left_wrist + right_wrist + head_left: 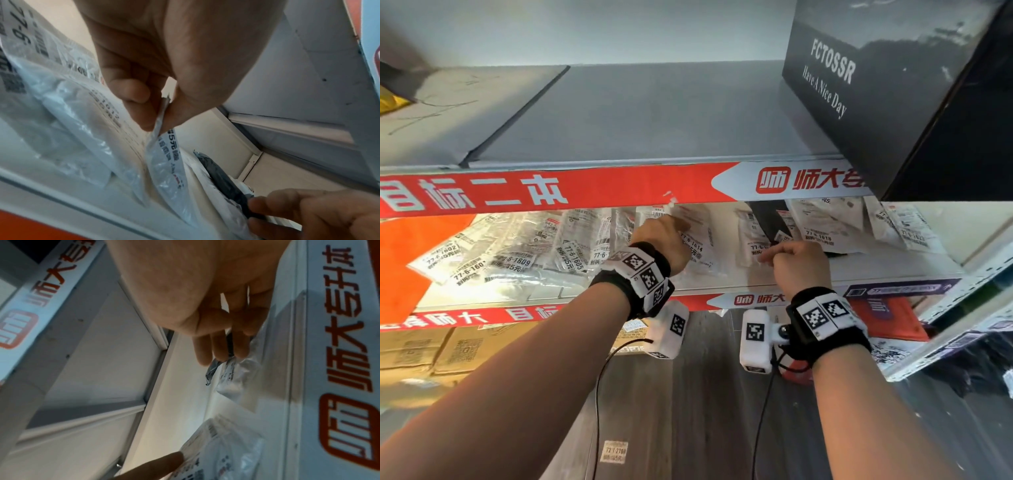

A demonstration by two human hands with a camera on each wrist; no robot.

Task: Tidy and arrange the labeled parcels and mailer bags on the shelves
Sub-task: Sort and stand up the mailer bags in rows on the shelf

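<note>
Mid-sort on the middle shelf [825, 274]: my left hand [664, 240] pinches the white mailer bag [698, 240], my right hand [799, 263] pinches the black mailer [770, 222]; next I'd stand both in the row

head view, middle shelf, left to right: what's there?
Orange mailer → clear bags labeled 77-6-1602 to 1605 → left hand on bag 77-6-1614 → right hand → bag 77-6-1618 → white bags at far right.
</note>
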